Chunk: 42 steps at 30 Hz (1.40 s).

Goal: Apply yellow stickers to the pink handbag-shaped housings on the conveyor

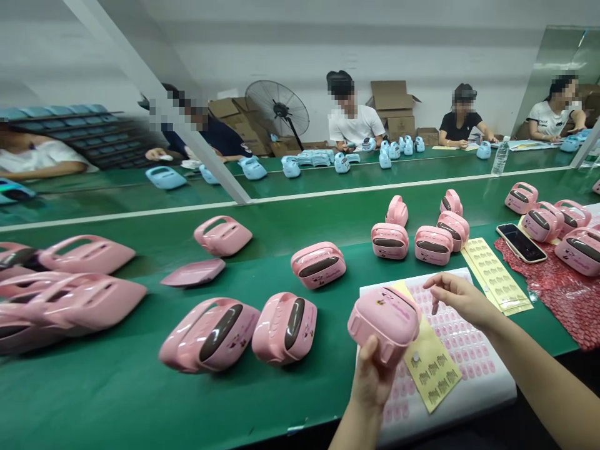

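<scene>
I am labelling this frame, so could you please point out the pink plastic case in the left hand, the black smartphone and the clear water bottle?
Pink plastic case (pixel 387 315), head view, top face.
Black smartphone (pixel 520 242), head view, screen centre.
Clear water bottle (pixel 500 158), head view, body.

Both forearms are bare, no sleeves, gloves, rings or watch.

Blurred pink shells (pixel 56 300) (cut off at left edge)

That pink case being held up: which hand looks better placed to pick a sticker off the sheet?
Probably the right hand: it hovers free, fingers pinched, just above the sticker sheet. The left hand is busy gripping the pink case.
</scene>
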### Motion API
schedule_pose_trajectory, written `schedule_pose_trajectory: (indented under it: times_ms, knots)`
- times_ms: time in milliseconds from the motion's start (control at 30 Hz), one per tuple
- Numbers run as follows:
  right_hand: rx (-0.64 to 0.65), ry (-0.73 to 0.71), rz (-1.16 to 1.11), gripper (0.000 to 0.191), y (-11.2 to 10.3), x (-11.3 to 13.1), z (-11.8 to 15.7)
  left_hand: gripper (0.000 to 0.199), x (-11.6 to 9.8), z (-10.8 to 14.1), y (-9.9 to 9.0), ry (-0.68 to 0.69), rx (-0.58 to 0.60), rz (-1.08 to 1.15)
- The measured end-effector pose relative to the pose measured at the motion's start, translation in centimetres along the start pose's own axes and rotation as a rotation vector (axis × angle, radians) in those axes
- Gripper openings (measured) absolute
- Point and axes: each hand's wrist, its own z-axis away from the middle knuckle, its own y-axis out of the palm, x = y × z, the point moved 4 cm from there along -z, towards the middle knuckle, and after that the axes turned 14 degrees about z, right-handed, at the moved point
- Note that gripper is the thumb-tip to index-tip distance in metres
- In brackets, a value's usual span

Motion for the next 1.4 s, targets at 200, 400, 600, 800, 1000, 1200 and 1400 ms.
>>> schedule_pose_trajectory:
  times_ms: [200,400,600,800,1000,1200,1400]
  knots:
    - [0.114,-0.015,-0.084,0.023,0.4,0.8,0.2,0.090,-2.1,-0.1,0.9,0.377,0.187,-0.688]
    - [0.095,-0.143,0.236,0.020,1.8,2.3,0.2,0.070,-2.3,-0.9,0.6,0.286,0.333,-0.821]
    - [0.163,-0.086,0.313,0.028,2.9,2.0,0.1,0.081,-1.5,-0.7,-0.4,0.469,0.609,-1.176]
    - [0.197,-0.038,0.252,0.028,3.3,1.5,0.1,0.086,-1.2,-0.5,-0.6,0.557,0.765,-1.411]
    - [0.160,-0.034,0.231,0.025,3.5,1.1,0.4,0.083,-1.1,-0.4,-0.5,0.564,0.770,-1.449]
    - [0.021,-0.245,0.482,0.022,3.6,1.3,0.9,0.082,-1.1,-0.4,-0.2,0.583,0.776,-1.467]
    - [-0.216,-0.684,0.793,0.014,4.2,1.8,2.4,0.083,-1.1,-0.3,0.3,0.588,0.778,-1.466]
